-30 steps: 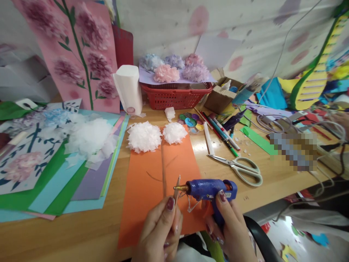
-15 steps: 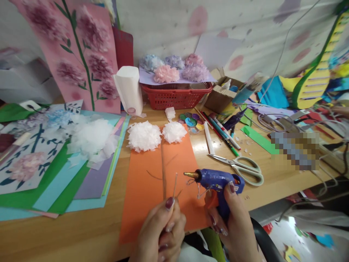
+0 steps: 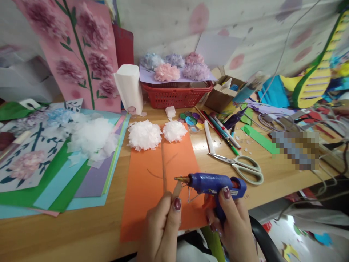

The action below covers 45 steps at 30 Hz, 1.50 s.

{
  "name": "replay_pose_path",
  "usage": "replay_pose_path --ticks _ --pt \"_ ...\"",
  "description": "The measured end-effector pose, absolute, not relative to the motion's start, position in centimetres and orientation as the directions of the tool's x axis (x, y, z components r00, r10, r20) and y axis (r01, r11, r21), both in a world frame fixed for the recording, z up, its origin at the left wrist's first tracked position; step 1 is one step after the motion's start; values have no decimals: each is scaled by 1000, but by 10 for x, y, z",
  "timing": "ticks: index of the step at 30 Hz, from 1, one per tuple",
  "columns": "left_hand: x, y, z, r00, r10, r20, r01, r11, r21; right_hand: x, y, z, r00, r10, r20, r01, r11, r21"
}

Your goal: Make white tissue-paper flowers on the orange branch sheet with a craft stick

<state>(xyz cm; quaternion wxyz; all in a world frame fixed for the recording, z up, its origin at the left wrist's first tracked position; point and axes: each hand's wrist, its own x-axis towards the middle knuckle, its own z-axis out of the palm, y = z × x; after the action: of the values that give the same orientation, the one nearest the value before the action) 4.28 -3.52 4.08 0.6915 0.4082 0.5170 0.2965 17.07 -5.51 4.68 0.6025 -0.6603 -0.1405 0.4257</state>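
My right hand [image 3: 231,222] is wrapped round the handle of a blue glue gun [image 3: 211,183], its nozzle pointing left. Pinched in my left hand [image 3: 163,222] is a narrow pale strip [image 3: 177,190], its upper end right by the nozzle tip; I cannot tell whether they touch. Both hands are above an orange sheet [image 3: 141,203] with dark stem lines drawn on it. Two white tissue-paper pompoms, a larger one [image 3: 144,135] and a smaller one [image 3: 174,131], rest at the top of that sheet.
Scissors [image 3: 249,169] lie right of the orange sheet, below several pens [image 3: 223,131]. Coloured paper sheets and white tissue [image 3: 92,136] cover the left side. Behind stand a white paper bag [image 3: 129,89] and a red basket [image 3: 174,96] bearing tissue flowers. Cables [image 3: 275,123] run at the right.
The glue gun has moved left and slightly down, bringing its nozzle to the strip. My left hand has turned, so the strip now shows its flat side.
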Motion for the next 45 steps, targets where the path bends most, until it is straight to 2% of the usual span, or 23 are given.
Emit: replay_pose_path --ticks 6,11,17,21,24,29,40,45 --pt "43 -40 43 251 888 -386 43 388 921 177 -52 37 618 693 -371 -318 -212 -924" --pt "40 -36 35 253 906 -340 65 334 940 188 -61 28 586 756 -292 -291 -140 -946" --pt "41 -32 35 245 926 -286 76 275 958 170 -64 41 622 695 -361 -310 -205 -928" --pt "43 -35 39 175 931 -320 111 304 946 164 -65 40 612 673 -415 -322 -267 -908" --pt "45 -38 40 131 938 -319 126 304 944 165 -65 38 631 674 -385 -308 -239 -921" --pt "48 -39 35 175 925 -338 87 327 941 169 -59 38 613 726 -311 -276 -172 -946" --pt "44 -37 35 215 874 -437 -48 456 889 163 -68 30 595 686 -418 -333 -263 -906" --pt "46 -39 35 210 883 -420 -11 432 902 167 -63 33 628 698 -345 -317 -176 -932"
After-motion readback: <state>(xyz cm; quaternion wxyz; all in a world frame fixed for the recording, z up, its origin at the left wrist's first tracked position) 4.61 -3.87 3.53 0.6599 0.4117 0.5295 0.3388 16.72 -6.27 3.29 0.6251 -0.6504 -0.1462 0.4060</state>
